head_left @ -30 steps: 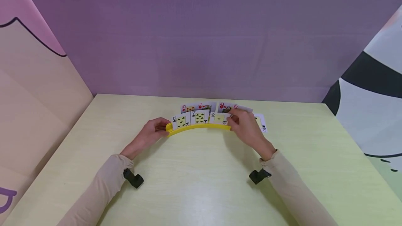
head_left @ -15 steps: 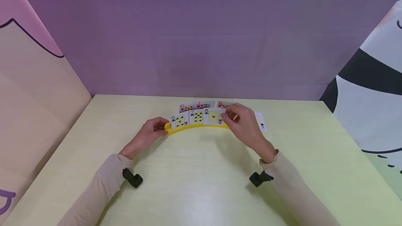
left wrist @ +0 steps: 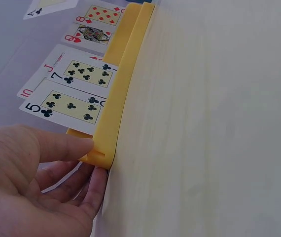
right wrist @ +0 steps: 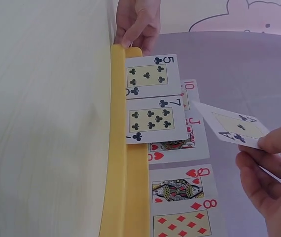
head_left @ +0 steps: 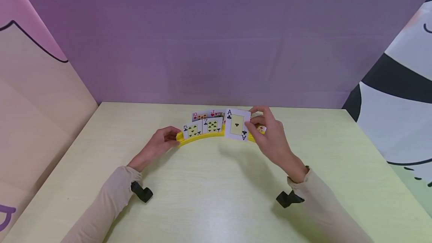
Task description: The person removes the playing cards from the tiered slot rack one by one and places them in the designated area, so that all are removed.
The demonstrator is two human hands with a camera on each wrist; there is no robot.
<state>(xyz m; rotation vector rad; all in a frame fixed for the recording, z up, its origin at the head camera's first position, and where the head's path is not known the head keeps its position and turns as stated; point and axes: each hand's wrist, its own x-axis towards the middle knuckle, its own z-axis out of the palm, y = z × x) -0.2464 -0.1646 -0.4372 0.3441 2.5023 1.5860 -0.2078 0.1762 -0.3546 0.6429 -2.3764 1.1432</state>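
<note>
A curved yellow card holder point(head_left: 202, 136) stands on the table, and my left hand point(head_left: 162, 140) grips its left end between thumb and fingers. In its front row are the five of clubs point(right wrist: 153, 75) and the seven of clubs point(right wrist: 155, 120). My right hand point(head_left: 272, 138) pinches the ace of clubs point(head_left: 237, 123) by its right edge, raised above the holder's right half. Behind the front cards stand the ten of diamonds point(right wrist: 192, 89), the jack of hearts point(right wrist: 197, 138), the queen of hearts point(right wrist: 180, 189) and the eight of diamonds point(right wrist: 182, 225). The holder's right end is partly hidden by my right hand.
The pale wooden table point(head_left: 209, 194) extends in front of the holder and to both sides. A purple backdrop point(head_left: 216, 48) rises behind the table's far edge, with printed panels at left and right. Each wrist carries a black camera mount point(head_left: 143, 192).
My right hand has lifted the ace of clubs out of the holder's front row, up and slightly to the right. My left hand keeps its grip on the left end.
</note>
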